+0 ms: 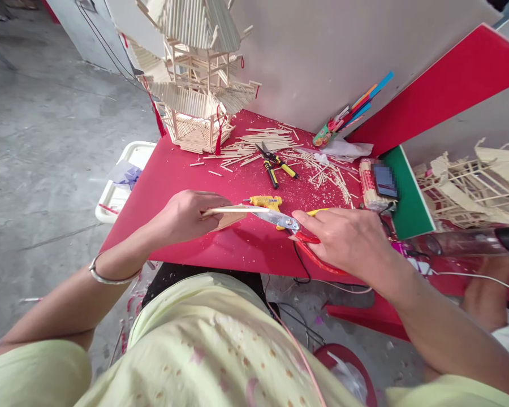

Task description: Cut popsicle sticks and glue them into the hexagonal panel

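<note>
My left hand [186,213] is closed on the edge of a small panel of thin wooden sticks [231,215], held edge-on above the table. In my right hand [350,234] are red-handled scissors [284,220]. Their blades point left and meet the far end of the panel; I cannot tell whether they are biting into it. Just behind lies a yellow hot glue gun [265,202], partly covered by the panel and scissors. Farther back, yellow-and-black cutters [275,164] rest with their jaws apart among loose sticks [263,141].
A tiered pagoda model of sticks [199,90] stands at the table's back left. Behind the sticks is a cup of coloured strips [324,135]. A phone [385,181] lies on bundled sticks at right, near another stick model [470,181]. Cables hang below the red table [139,226].
</note>
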Tool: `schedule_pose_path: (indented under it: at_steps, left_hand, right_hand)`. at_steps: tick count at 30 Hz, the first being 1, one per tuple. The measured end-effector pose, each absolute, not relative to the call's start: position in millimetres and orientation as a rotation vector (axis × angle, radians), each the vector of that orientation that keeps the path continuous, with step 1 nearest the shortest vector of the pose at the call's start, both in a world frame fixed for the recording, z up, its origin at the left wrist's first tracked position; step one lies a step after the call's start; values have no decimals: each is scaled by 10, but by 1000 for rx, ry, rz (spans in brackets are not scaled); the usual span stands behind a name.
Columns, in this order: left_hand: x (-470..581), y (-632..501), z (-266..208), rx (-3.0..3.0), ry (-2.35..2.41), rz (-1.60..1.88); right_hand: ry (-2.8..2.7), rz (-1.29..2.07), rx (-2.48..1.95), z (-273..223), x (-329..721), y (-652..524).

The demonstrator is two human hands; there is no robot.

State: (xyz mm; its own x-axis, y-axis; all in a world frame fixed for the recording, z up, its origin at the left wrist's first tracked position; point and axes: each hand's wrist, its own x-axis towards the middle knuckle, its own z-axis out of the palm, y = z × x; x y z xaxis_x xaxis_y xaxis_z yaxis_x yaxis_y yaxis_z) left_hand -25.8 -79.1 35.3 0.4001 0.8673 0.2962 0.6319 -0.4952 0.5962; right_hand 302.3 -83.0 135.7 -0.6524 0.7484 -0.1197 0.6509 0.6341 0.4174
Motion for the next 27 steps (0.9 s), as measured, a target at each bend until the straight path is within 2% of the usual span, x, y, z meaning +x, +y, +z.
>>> schedule_pose_path:
  at_steps: [12,27]
  left_hand:
    - [-198,-761,434,2236,1366,690]
    - [-218,-777,395,2208,1399,714]
  right_hand:
    - [2565,684,1084,1382,2993,-855]
    - [2713,651,1173,1256,3099,-802]
